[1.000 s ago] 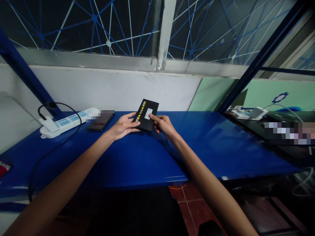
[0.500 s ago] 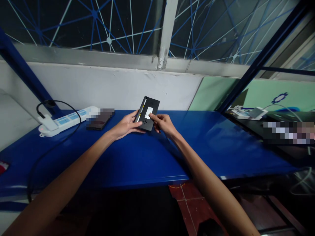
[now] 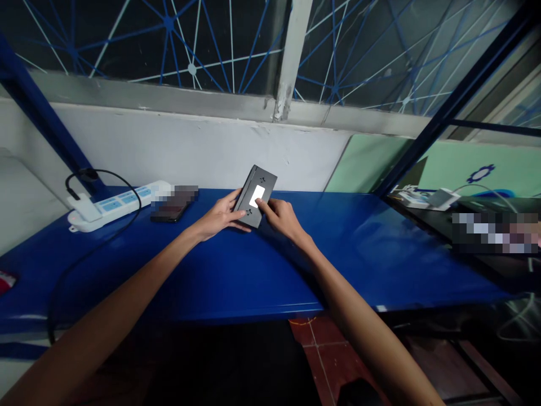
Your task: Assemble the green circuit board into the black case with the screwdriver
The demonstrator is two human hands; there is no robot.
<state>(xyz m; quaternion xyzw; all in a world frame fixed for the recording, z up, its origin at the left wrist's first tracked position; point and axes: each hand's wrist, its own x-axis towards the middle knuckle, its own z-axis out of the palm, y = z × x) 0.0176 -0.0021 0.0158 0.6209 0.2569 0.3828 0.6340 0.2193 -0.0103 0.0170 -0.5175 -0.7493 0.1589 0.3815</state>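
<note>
A flat dark box (image 3: pixel 265 181) with a white label (image 3: pixel 256 195) is held up tilted above the blue table, its broad face towards me. My left hand (image 3: pixel 222 216) grips its left lower edge, thumb on the face and the other fingers beside and behind it. My right hand (image 3: pixel 280 215) holds the right lower side, with a fingertip at the label's lower edge; its remaining fingers are partly hidden behind the box.
On the blue table (image 3: pixel 253 282) at left lie a white power strip (image 3: pixel 122 206) with a black cable (image 3: pixel 103 241) and a dark phone-like slab (image 3: pixel 173 206). A white adapter (image 3: pixel 443 198) sits on a black surface at right.
The box has turned slightly in my hands, so the side edge with white and yellow marks no longer shows. The label looks brighter. The view has shifted slightly.
</note>
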